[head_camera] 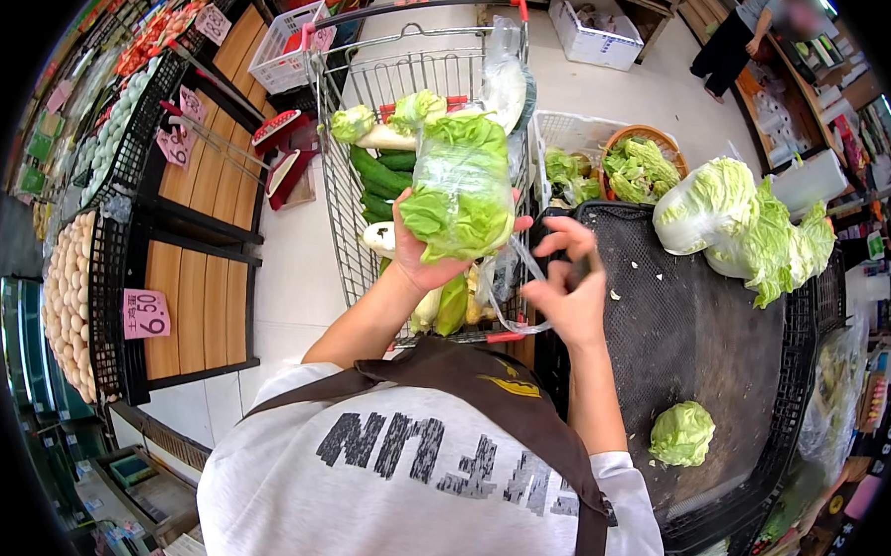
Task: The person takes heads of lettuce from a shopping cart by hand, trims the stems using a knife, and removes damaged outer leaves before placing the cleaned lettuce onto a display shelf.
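Observation:
My left hand (425, 266) holds a bundle of green lettuce (461, 185), wrapped round its middle in clear film, above a metal shopping cart (329, 221). Just right of the bundle, my right hand (576, 280) has curled fingers around a loose strip of clear plastic (522, 326) that hangs in a loop near the lettuce. Below the bundle in the cart lie green cucumbers (379, 174), a white radish (384, 137), ears of corn (452, 304) and other vegetables, some bagged.
At my right stands a black mesh display bin (682, 325) with Chinese cabbages (709, 207) and a lettuce head (682, 433). A white crate (571, 127) of greens sits beyond it. Wooden shelving (198, 304) and an egg tray (70, 306) line the left. A person (732, 41) stands at the far right.

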Tool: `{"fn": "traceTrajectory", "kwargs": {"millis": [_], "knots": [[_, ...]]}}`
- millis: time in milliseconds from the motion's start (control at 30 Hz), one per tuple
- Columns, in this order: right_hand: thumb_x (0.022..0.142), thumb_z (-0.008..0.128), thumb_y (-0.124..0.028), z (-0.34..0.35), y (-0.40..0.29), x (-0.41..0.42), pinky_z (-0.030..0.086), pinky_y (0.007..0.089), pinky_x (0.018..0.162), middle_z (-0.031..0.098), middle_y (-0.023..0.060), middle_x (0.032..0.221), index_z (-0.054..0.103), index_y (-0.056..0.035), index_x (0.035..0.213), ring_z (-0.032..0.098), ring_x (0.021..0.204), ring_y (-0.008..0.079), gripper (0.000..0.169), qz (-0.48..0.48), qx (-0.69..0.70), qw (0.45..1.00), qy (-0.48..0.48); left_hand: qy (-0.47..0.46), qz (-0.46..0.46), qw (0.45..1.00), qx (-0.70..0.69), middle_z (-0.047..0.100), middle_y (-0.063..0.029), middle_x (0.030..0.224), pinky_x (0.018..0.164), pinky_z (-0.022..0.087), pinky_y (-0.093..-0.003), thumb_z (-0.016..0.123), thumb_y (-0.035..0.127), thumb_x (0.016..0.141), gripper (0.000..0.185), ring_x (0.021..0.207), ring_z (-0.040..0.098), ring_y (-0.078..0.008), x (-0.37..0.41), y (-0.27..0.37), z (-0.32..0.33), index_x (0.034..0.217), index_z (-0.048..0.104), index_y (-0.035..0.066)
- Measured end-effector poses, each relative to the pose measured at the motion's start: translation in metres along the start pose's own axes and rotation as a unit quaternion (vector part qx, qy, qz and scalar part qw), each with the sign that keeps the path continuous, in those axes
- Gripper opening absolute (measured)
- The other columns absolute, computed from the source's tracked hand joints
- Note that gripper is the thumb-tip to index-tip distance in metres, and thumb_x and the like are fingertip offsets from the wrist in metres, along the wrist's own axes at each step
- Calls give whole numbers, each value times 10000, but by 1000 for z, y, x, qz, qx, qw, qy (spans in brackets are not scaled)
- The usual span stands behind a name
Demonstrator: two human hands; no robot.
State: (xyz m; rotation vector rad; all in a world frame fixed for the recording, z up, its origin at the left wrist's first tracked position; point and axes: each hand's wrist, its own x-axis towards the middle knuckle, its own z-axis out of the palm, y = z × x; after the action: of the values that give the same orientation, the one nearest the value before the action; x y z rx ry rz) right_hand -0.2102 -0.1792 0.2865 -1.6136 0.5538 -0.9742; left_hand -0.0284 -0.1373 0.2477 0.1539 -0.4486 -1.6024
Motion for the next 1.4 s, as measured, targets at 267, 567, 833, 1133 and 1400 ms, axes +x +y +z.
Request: {"fn": "traceTrajectory", "kwargs": {"millis": [267, 567, 833, 1133, 1400], "knots": [[754, 657, -96, -47, 35, 12, 390, 220, 552, 545, -24, 677, 579, -46, 846, 480, 620, 55, 131, 84, -193, 976, 54, 56, -40, 998, 5, 313, -166, 1385, 859, 422, -560, 521, 655, 683, 927, 1246, 321, -430, -28, 38, -20, 1388, 243, 120], [792, 620, -217, -139, -68, 241, 438, 279, 630, 588, 62, 712, 560, -32, 818, 539, 625, 159, 196, -358, -356, 774, 382, 106, 56, 991, -59, 348, -149, 1364, 918, 352, -615, 517, 655, 712, 889, 1193, 403, -373, -77, 34, -70, 1383, 260, 131], [768, 575, -120, -228, -98, 324, 446, 421, 715, 594, 136, 907, 500, -71, 969, 582, 846, 339, 220, -345, -649, 596, 324, 144, 92, 978, -121, 160, -153, 1449, 941, 216, -702, 453, 602, 788, 822, 1317, 115, -446, -20, 30, -43, 1418, 151, 170], [755, 472, -48, -263, -55, 341, 417, 445, 714, 549, 109, 897, 507, -102, 974, 544, 889, 314, 229, -262, -718, 585, 270, 80, 92, 988, -96, 358, -136, 1354, 948, 315, -606, 603, 631, 693, 910, 1196, 368, -421, -1, 27, -75, 1367, 275, 115], [811, 441, -132, -267, 37, 322, 225, 696, 928, 479, 62, 1290, 531, -211, 1149, 419, 1216, 294, 358, 271, -665, 693, 68, 210, 113, 966, -101, 440, -96, 1307, 990, 331, -468, 496, 589, 773, 725, 1179, 429, -282, 13, 19, -99, 1307, 397, 109]]}}
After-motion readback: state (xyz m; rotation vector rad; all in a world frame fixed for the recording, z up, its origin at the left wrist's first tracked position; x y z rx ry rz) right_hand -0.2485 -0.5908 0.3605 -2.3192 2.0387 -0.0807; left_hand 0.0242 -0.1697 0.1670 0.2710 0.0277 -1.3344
